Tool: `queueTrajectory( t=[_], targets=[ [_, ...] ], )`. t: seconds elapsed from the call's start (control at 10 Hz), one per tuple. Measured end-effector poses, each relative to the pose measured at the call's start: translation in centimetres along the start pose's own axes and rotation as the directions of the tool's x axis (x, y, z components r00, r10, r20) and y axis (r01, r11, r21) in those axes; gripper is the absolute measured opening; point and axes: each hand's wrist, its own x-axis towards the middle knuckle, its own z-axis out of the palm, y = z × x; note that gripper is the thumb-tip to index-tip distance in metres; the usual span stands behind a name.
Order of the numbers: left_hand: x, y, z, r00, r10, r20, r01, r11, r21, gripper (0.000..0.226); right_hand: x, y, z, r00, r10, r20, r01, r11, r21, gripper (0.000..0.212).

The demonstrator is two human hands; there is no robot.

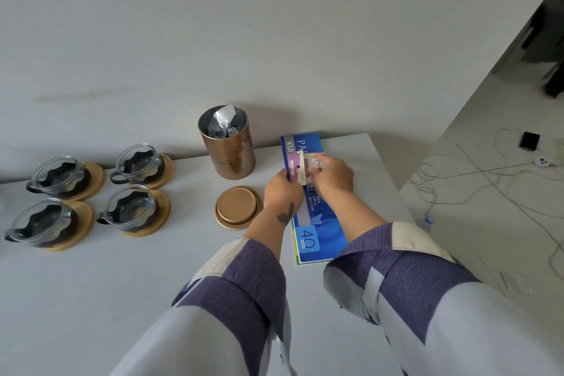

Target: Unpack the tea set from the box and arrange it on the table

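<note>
At the left of the frame four wavy-rimmed glass cups in dark holders (91, 192) sit on round wooden saucers (146, 217) on the pale grey desk (122, 284); fragile and slick, I judge, best lifted by handle or saucer; at centre an open copper-coloured metal tin (227, 146) holds a crinkled silver foil bag, its flat round lid (238, 207) lying just in front; right of centre the left hand (282, 189) and right hand (334, 174) together pinch a small stiff, light card packet (302, 168) above a glossy blue booklet (317, 223).
</note>
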Motion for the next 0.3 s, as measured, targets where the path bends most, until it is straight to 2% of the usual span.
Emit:
queueTrajectory(
  t=[0.1,0.2,0.3],
  targets=[
    [-0.4,0.8,-0.2,1.0,0.025,-0.002,-0.025,0.99,0.141,0.043,-1.3,0.7,-1.5,1.0,-0.004,0.011,0.003,1.0,0.03,0.044],
    [-2.6,1.5,-1.0,0.997,0.067,-0.024,-0.061,0.983,0.174,0.052,-3.6,1.1,-3.4,0.998,-0.019,0.062,0.015,0.998,0.064,0.039],
    [-5.5,2.0,-2.0,0.993,0.111,-0.045,-0.101,0.979,0.175,0.051,-6.4,1.0,-5.6,0.994,-0.06,0.088,0.055,0.997,0.059,0.039]
  ],
)
